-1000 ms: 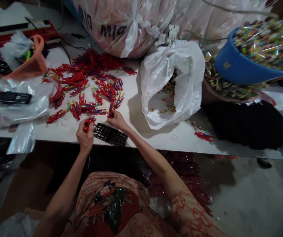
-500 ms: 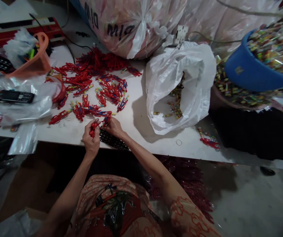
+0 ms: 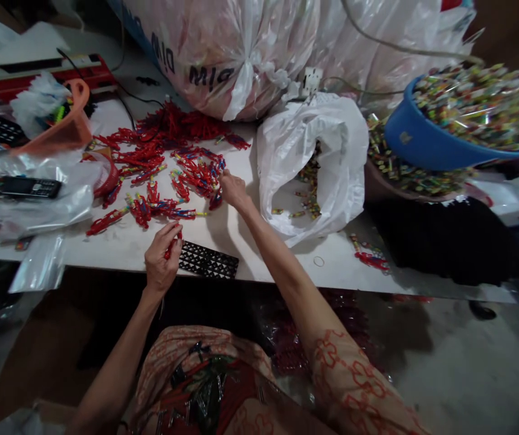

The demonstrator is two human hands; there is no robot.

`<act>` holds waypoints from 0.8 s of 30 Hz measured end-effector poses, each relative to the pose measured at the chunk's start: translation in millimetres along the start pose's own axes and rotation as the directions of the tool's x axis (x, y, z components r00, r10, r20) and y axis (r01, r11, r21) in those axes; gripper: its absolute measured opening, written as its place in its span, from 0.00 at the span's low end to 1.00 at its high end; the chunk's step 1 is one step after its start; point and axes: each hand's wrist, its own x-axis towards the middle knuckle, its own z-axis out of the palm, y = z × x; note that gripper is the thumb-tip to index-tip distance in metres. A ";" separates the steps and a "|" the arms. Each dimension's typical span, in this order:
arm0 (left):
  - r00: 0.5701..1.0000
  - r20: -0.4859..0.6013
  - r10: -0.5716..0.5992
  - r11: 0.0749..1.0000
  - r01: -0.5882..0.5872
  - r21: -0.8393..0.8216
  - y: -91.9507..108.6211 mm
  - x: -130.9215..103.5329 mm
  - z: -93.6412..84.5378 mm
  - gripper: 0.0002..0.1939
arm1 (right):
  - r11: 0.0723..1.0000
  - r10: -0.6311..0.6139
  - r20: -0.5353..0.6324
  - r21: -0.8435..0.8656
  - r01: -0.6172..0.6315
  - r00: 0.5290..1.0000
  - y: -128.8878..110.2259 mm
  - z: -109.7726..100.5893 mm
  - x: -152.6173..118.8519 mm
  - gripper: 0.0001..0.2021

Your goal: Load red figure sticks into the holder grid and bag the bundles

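In my left hand (image 3: 163,257), closed at the table's front edge, is a small red plastic figure (image 3: 169,248), partly covered by the fingers. Further forward and to the right, my right hand (image 3: 233,188) is closed at the end of a red and blue figure (image 3: 216,198) beside the pile; its fingertips are partly hidden. Between me and the pile lies a black perforated plastic strip (image 3: 209,260), just right of my left hand. Many red figures (image 3: 196,172) with yellow and blue parts are heaped across the table.
An open white bag (image 3: 350,175) holding small colourful pieces stands to the right. Beyond it is a blue tub (image 3: 422,139) full of similar pieces. On the left are an orange basket (image 3: 66,130) and a phone (image 3: 30,187) on clear plastic. Large stuffed bags (image 3: 223,48) line the back.
My right hand has moved away from the left, forward and right to the pile, uncovering the black strip. My left hand stays near its place with the red figure. The view has shifted slightly.
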 end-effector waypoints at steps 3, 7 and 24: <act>0.997 -0.064 -0.035 0.999 0.037 0.028 4.3 -3.6 6.0 0.18 | 0.994 0.004 0.043 -0.114 0.001 0.999 16.7 6.4 1.5 0.19; 0.996 -0.054 -0.066 0.998 0.065 -0.021 8.9 -5.4 11.1 0.20 | 0.998 0.020 0.080 -0.058 -0.015 0.997 22.5 22.7 -29.7 0.21; 0.990 -0.008 -0.139 0.983 0.136 -0.122 12.3 -3.6 7.8 0.21 | 0.819 -0.088 0.084 0.573 0.025 0.993 -90.5 85.9 -137.4 0.07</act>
